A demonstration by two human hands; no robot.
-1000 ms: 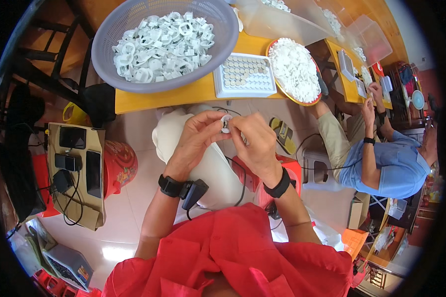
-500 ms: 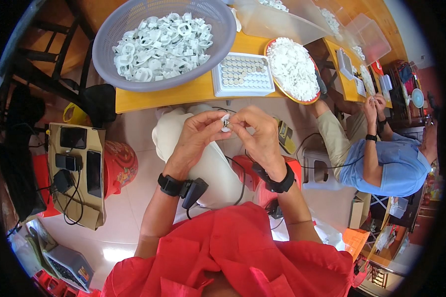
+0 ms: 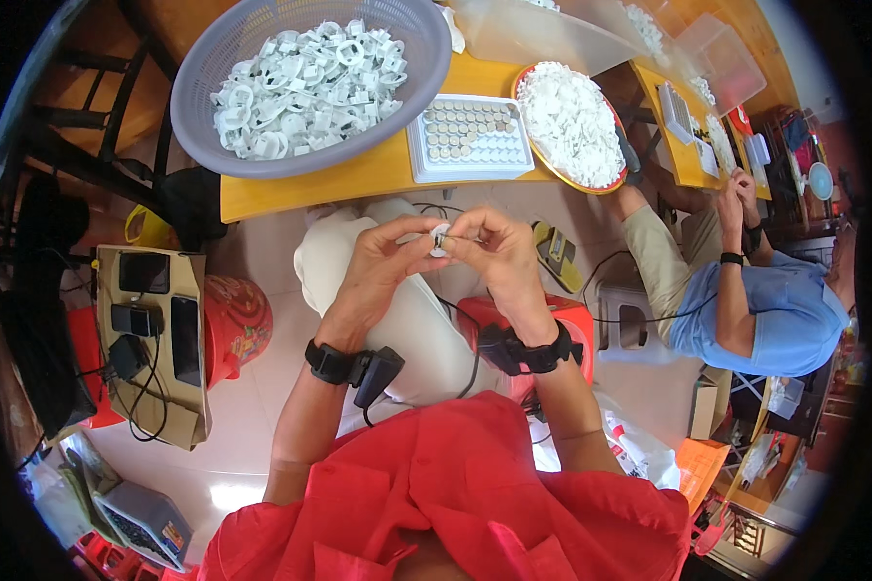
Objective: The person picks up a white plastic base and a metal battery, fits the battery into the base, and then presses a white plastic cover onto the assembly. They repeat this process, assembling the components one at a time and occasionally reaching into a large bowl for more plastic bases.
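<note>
Head view: left hand (image 3: pixel 383 261) and right hand (image 3: pixel 494 254) (two) pinch one small white piece (image 3: pixel 440 238).

The small white part (image 3: pixel 440 238) is mostly covered by fingertips of both hands — its shape is too small to tell.

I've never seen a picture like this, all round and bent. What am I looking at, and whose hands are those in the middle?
A camera worn on a person's head looks down through a wide fisheye lens, which bends straight edges. The left hand and right hand are the wearer's own; together their fingers pinch a small white ring-shaped plastic part. On the yellow table stand a grey plastic basket of white parts, a white tray of small round pieces and a round orange-rimmed tray heaped with white bits. Another person in a blue shirt works at the right.
</note>
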